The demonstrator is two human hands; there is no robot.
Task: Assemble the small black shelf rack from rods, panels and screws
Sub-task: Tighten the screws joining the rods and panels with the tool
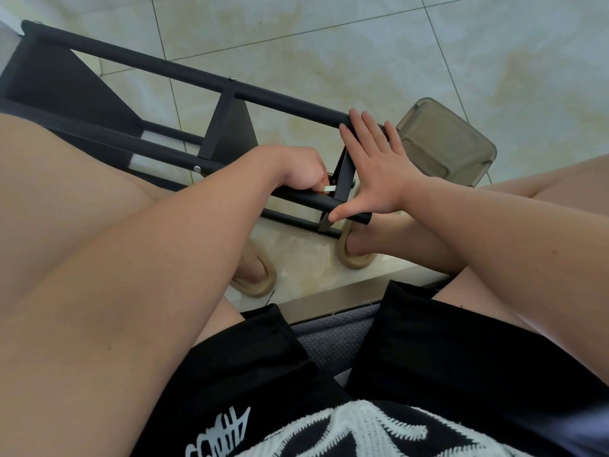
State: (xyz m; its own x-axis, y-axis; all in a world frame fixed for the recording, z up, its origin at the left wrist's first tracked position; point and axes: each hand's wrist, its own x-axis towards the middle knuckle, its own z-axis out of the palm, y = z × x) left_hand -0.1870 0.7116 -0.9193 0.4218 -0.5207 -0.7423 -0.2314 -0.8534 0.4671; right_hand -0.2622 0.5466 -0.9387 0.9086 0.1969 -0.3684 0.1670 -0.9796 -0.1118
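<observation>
Far L of both hands, the black shelf rack (164, 69) is seen lying on its side on the tiled floor (329, 44), its L end up near the person's thigh. A mid panel (230, 127) is already fixed betw. the rods, just L of the left hand, and a screw head (197, 168) shows on the near rod (306, 197).

The left hand (303, 169) is curled tight round a small silver tool (329, 189), prob. a hex key, set at the joint where the near rod meets the end panel (344, 179). Just R of it, the right hand (375, 173) is laid flat against that panel. Its fingers are straight and reach to the far rod, with the thumb on the near rod, so nothing is gripped.

R of that hand a translucent brown plastic tray (445, 143) sits on the floor.

Handling, as judged: painted metal tube, so stiff, light and smooth enough to slip under a palm. It is best braced at a rod/panel joint, not mid-rod. The frame may rack until all screws are tightened.
</observation>
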